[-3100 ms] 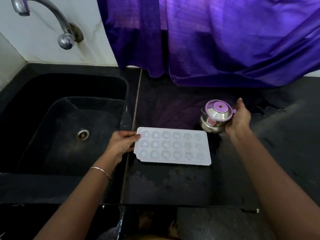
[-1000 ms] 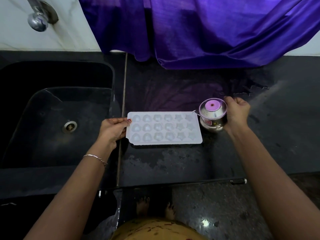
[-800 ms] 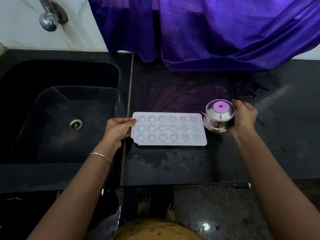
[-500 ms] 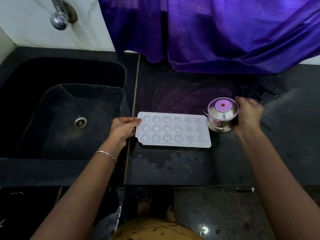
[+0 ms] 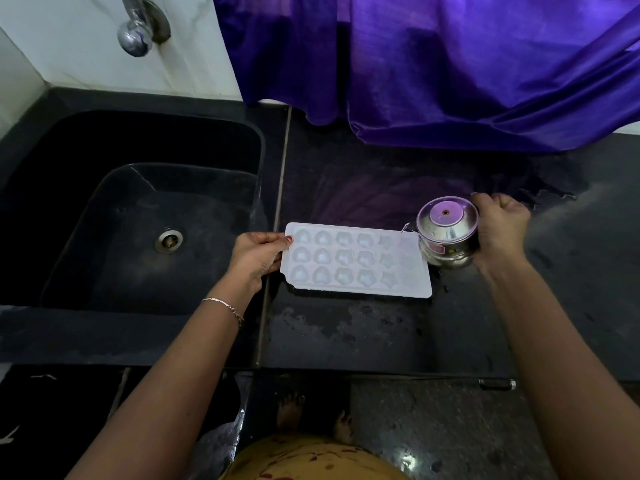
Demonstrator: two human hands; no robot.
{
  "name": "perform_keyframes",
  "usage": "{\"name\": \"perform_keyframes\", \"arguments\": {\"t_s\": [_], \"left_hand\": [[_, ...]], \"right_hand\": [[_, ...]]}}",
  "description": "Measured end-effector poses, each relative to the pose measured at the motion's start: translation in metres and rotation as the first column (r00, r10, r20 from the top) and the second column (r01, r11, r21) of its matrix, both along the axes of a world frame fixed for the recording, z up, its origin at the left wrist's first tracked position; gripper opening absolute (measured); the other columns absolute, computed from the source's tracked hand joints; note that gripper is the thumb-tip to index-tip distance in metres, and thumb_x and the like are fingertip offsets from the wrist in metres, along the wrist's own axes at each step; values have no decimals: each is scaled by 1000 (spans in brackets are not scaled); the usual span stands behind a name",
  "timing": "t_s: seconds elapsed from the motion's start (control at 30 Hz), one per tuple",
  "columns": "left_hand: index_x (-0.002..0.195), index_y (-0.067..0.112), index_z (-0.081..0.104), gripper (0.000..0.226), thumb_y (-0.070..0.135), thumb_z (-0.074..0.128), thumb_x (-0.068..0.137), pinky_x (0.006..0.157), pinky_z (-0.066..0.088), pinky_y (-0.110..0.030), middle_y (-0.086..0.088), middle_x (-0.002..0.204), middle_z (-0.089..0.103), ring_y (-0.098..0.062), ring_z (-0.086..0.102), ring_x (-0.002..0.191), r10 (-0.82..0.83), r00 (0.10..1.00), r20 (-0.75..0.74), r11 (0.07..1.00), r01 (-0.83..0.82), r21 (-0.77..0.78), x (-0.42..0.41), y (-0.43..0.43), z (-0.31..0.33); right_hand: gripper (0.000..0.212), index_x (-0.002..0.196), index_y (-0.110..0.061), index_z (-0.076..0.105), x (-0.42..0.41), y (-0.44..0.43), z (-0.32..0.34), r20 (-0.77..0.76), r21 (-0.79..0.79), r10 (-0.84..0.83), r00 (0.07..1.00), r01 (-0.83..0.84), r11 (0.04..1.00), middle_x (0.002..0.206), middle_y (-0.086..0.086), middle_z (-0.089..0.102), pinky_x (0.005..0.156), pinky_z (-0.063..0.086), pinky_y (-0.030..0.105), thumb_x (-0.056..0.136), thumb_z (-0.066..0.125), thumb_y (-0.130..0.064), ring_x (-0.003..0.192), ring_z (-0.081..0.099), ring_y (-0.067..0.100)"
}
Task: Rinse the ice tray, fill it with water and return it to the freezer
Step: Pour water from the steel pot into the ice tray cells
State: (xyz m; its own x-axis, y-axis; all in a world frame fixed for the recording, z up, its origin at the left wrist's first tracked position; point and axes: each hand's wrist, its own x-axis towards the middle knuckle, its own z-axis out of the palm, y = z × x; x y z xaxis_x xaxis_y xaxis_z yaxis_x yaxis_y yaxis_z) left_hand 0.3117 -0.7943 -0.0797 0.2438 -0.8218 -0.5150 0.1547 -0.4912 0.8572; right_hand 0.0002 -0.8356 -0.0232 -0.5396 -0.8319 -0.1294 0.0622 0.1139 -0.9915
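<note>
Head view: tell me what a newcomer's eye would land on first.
The white ice tray lies bright on the black counter right of the sink, its left end held by the left hand. At its right end the right hand grips a small steel pot. Behind, a vivid purple curtain hangs across the top.
</note>
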Motion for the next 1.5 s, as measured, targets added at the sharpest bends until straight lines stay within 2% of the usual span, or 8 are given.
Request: {"name": "perform_keyframes", "arguments": {"t_s": [0.93, 1.0, 1.13, 1.27, 1.5], "left_hand": [[88, 6, 70, 6, 8, 73, 83, 54, 55, -22, -9, 87, 73, -12, 72, 65, 1, 1000, -24, 1000, -1, 7, 2, -1, -5], [87, 7, 70, 5, 8, 73, 83, 54, 56, -22, -10, 86, 73, -13, 72, 64, 3, 1000, -29, 1000, -3, 1, 2, -1, -6], [89, 5, 71, 7, 8, 73, 83, 55, 56, -22, -10, 87, 73, -13, 72, 66, 2, 999, -33, 1000, -2, 3, 4, -1, -7], [89, 5, 71, 8, 8, 73, 83, 55, 55, -22, -10, 88, 73, -14, 72, 68, 0, 999, -36, 1000, 0, 4, 4, -1, -7], [88, 5, 69, 6, 7, 72, 84, 53, 55, -21, -9, 85, 73, -11, 71, 62, -7, 999, -49, 1000, 7, 6, 4, -1, -3]], "right_hand": [[40, 56, -21, 35, 5, 2, 5, -21, 9, 12, 1000, -12, 1000, 49, -6, 36, 51, 36, 25, 81, 62, -6, 48, 36, 8], [42, 55, -21, 33, 4, 1, 5, 0, 2, 2, 1000, -2, 1000, 47, -7, 35, 49, 35, 25, 81, 62, -5, 47, 35, 8], [40, 56, -21, 35, 3, 2, 5, 50, 19, -28, 998, 27, 999, 55, 0, 37, 50, 35, 25, 79, 63, -5, 50, 37, 10], [34, 58, -18, 42, 7, 4, 8, 147, 0, -55, 988, 55, 998, 52, -3, 47, 49, 39, 21, 81, 62, -3, 48, 45, 10], [27, 62, -17, 47, 27, 2, 14, 157, 7, 9, 988, -10, 1000, 63, 1, 53, 51, 45, 20, 82, 63, -5, 54, 52, 11]]}}
